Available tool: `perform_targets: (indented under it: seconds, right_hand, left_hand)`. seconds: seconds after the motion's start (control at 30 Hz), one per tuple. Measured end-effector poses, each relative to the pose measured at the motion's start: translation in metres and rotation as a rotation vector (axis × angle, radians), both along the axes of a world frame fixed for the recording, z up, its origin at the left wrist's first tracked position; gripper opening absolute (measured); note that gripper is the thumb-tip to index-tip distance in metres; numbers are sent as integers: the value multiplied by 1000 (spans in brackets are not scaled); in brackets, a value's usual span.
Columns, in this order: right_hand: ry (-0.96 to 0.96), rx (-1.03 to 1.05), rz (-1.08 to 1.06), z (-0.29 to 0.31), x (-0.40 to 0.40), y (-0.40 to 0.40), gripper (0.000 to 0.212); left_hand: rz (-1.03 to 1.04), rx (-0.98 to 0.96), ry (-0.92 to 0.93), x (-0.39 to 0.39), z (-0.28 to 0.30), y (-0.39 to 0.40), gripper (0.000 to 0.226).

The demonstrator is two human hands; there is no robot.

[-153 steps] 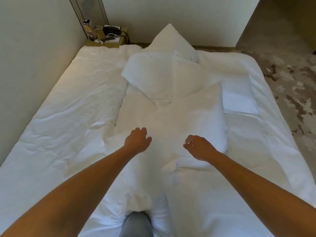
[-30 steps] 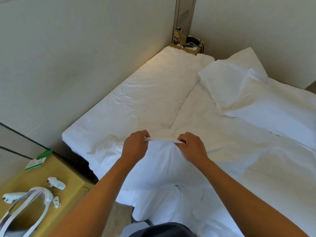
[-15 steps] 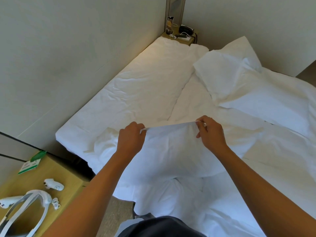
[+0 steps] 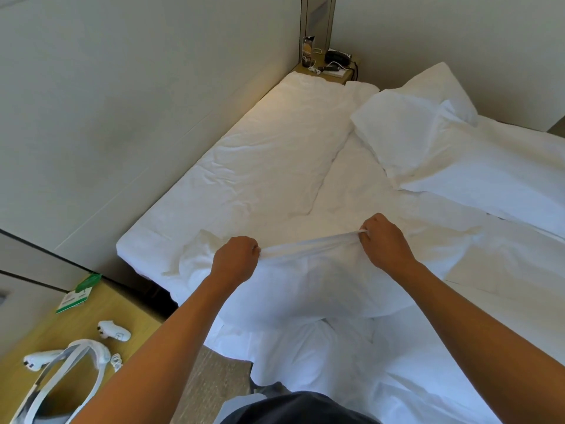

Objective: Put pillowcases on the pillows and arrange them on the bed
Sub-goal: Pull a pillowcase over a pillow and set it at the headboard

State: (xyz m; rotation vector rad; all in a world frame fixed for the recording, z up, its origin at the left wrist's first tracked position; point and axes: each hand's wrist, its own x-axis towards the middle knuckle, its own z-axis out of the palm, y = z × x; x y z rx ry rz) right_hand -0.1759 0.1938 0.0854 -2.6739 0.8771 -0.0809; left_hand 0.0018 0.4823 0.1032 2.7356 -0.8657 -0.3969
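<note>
A white pillowcase (image 4: 308, 286) hangs over the near corner of the bed (image 4: 260, 179), its top edge pulled taut between my hands. My left hand (image 4: 235, 260) grips the left end of that edge. My right hand (image 4: 383, 243) grips the right end, slightly higher. Two white pillows lie on the far right of the bed: one flat (image 4: 403, 133), another (image 4: 440, 84) propped behind it against the wall. More loose white linen (image 4: 321, 356) is bunched below the pillowcase.
A wooden side table (image 4: 70, 332) at lower left holds a white headset (image 4: 67, 371), two white controllers and a green card (image 4: 78, 293). A nightstand (image 4: 330, 68) with a phone and cables sits in the far corner. Walls border the bed's left and far sides.
My hands have drawn further apart along the pillowcase edge, stretching it taut. The view has shifted slightly; five seconds ago both hands were bare above the pillows.
</note>
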Motion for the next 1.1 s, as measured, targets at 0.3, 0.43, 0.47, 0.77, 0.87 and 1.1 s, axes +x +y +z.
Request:
perform_targets:
  seconds: [0.3,0.43,0.47,0.77,0.87,1.1]
  right_hand:
    - [-266,188,4,-24,-17,-20,31]
    - [-343,278,17,-30,-16,-25,28]
    - [-334,264,17,-30,-14,-26,25]
    - [-235,60,-79,-5,2,-5,28]
    - [-344,-52,-128,13,18,17,25]
    - [-448,-215,-297,54,62,61,23]
  left_hand:
    - [-16,110,-102,-25,-8,0,28]
    - [56,156,-184,-31,-2,-2,36]
    - [69,153,-191,-31,-1,-1,38]
    - [-35,-75,69,12,-5,16,26]
    - [-38,-167,118,39,-2,27,27]
    - [-167,-318,4,119,33,48,31]
